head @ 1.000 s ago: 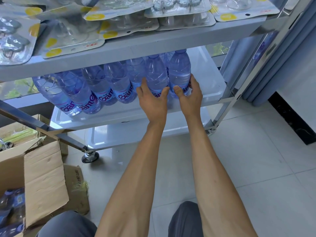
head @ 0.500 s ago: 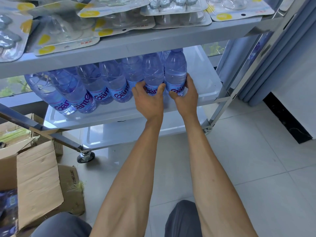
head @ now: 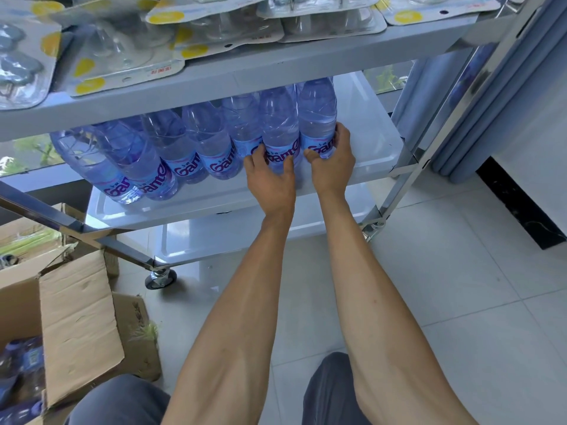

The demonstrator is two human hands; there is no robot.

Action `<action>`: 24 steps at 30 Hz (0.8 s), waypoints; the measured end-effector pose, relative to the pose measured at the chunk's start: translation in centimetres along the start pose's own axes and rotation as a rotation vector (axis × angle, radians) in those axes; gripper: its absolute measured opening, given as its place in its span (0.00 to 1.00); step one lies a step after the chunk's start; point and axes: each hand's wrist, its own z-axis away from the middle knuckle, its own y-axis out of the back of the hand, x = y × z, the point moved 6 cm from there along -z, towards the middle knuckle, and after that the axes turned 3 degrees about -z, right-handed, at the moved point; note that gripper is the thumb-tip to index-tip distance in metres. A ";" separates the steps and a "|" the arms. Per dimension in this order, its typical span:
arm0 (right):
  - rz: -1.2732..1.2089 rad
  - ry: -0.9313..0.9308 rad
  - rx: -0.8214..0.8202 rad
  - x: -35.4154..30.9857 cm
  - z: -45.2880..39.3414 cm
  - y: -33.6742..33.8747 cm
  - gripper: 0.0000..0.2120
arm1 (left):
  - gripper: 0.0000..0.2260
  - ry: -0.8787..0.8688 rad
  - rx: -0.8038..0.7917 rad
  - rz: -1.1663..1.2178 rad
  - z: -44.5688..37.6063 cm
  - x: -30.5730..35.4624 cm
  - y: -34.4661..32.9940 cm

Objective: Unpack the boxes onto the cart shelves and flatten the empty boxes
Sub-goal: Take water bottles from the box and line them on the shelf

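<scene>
A row of water bottles (head: 196,148) stands on the cart's middle shelf (head: 365,142). The right hand (head: 333,167) curls around the rightmost bottle (head: 317,118); the left hand (head: 270,179) grips the next bottle (head: 279,124), just beside it. An open cardboard box (head: 76,317) sits on the floor, near left.

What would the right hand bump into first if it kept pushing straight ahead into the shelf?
The right hand already grips the end bottle, so it meets that first. Depth is unclear, but more bottles seem to stand behind.
</scene>
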 end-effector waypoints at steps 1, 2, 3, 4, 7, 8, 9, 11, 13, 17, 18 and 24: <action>0.000 -0.007 0.003 -0.1 0.1 0.0 0.30 | 0.23 -0.009 -0.016 -0.016 -0.1 0.1 0.1; 0.009 -0.014 0.001 -0.3 0.2 0.0 0.30 | 0.23 -0.010 -0.043 -0.036 0.0 0.2 0.3; 0.020 -0.019 -0.004 -0.5 0.1 0.0 0.29 | 0.23 -0.005 -0.071 -0.070 -0.1 0.3 0.3; 0.039 -0.024 -0.006 -0.7 0.2 0.0 0.28 | 0.21 0.005 -0.089 -0.113 -0.1 0.3 0.8; 0.096 -0.051 0.150 -2.0 1.8 0.8 0.20 | 0.14 -0.007 -0.005 -0.156 -1.1 0.8 4.7; 0.084 -0.068 0.227 -2.4 2.7 1.0 0.16 | 0.12 -0.019 0.057 -0.145 -1.7 1.1 6.3; 0.053 -0.056 0.271 -3.0 3.8 0.8 0.12 | 0.11 -0.028 0.130 -0.130 -2.6 1.3 8.1; -0.007 0.014 0.250 -4.1 5.8 -0.5 0.06 | 0.12 0.000 0.259 -0.078 -4.1 1.4 11.2; -0.029 0.082 0.161 -5.4 7.1 -2.4 0.06 | 0.13 0.039 0.313 -0.052 -5.2 1.7 13.2; -0.008 0.110 0.012 -7.2 8.1 -4.6 0.08 | 0.13 -0.051 0.241 -0.176 -6.4 3.6 14.5; 0.000 0.109 -0.006 -7.3 8.1 -4.8 0.09 | 0.12 -0.103 0.226 -0.197 -6.8 4.5 14.3; 0.168 -0.016 -0.052 -6.3 7.2 -6.3 0.04 | 0.13 -0.205 -0.071 -0.225 -7.9 6.7 10.5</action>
